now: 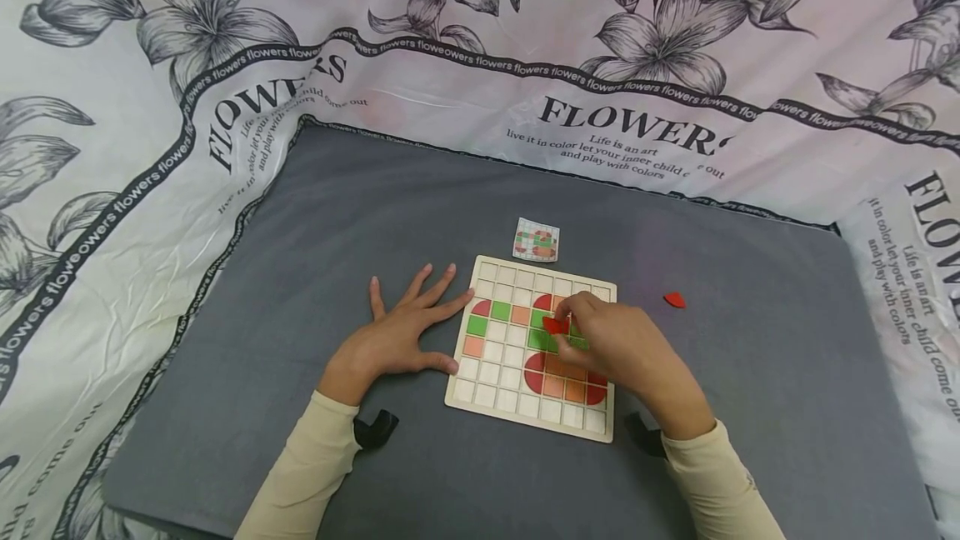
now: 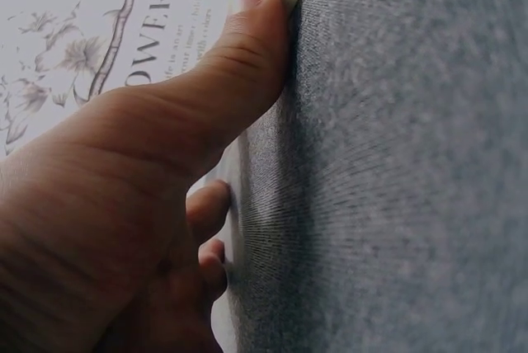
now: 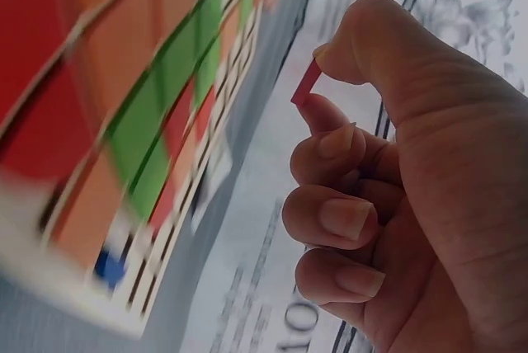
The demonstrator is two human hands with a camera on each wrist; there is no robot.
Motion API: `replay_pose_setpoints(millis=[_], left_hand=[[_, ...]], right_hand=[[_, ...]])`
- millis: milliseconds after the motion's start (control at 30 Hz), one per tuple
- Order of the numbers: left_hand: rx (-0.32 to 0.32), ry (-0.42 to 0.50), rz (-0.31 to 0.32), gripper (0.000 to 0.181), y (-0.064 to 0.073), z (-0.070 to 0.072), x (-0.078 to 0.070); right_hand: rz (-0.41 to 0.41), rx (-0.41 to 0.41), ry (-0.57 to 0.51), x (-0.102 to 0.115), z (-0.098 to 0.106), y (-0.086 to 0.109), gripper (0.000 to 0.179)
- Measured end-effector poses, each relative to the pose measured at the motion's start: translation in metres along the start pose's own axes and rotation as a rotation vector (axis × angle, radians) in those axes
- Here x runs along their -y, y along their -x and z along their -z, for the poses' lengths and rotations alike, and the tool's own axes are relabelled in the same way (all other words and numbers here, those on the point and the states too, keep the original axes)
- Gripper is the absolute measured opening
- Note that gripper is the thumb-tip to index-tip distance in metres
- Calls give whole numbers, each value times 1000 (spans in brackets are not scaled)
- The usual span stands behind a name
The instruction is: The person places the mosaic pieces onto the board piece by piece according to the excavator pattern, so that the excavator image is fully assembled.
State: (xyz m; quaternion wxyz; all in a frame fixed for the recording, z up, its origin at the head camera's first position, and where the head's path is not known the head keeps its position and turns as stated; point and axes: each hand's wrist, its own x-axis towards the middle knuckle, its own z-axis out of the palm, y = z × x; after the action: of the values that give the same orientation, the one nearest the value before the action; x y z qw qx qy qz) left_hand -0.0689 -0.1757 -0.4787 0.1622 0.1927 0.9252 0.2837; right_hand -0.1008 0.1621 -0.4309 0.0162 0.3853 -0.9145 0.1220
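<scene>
Over the wooden grid board (image 1: 472,412), my right hand (image 1: 618,340) pinches a red quarter-round tile (image 1: 553,325) between thumb and forefinger. In the right wrist view that red tile (image 3: 307,82) shows edge-on, held above the board's surface, with the other fingers curled beneath. My left hand (image 1: 401,336) lies with fingers spread on the table at the board's left side. Its thumb (image 2: 252,48) touches the board's edge. Green, orange and red tiles fill several cells of the board, and part of the right side is hidden by my right hand.
A small pattern card (image 1: 536,240) lies just beyond the board's far edge. One loose red tile (image 1: 674,300) sits on the grey table (image 1: 750,373) to the right. Flower-printed cloth (image 1: 465,73) hangs around the table's back and sides.
</scene>
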Motion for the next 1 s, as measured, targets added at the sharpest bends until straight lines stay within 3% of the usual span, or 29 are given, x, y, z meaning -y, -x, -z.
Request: replay_pose_setpoints(millis=[167,433,700,1000], left_hand=[[0,-8,2,108,-1,-1,0],[2,-25,8,108,-2,-1,0],[-10,-56,7,109,0,0,-1],[-27,-75,6,108,0,-1,-6]], right_hand=[[67,-12,14,22,-8,-15,22],[114,34,31,49,-17,-30,19],[161,71,67,69,-28,-35,22],[162,86,91,77,-36,-33,21]])
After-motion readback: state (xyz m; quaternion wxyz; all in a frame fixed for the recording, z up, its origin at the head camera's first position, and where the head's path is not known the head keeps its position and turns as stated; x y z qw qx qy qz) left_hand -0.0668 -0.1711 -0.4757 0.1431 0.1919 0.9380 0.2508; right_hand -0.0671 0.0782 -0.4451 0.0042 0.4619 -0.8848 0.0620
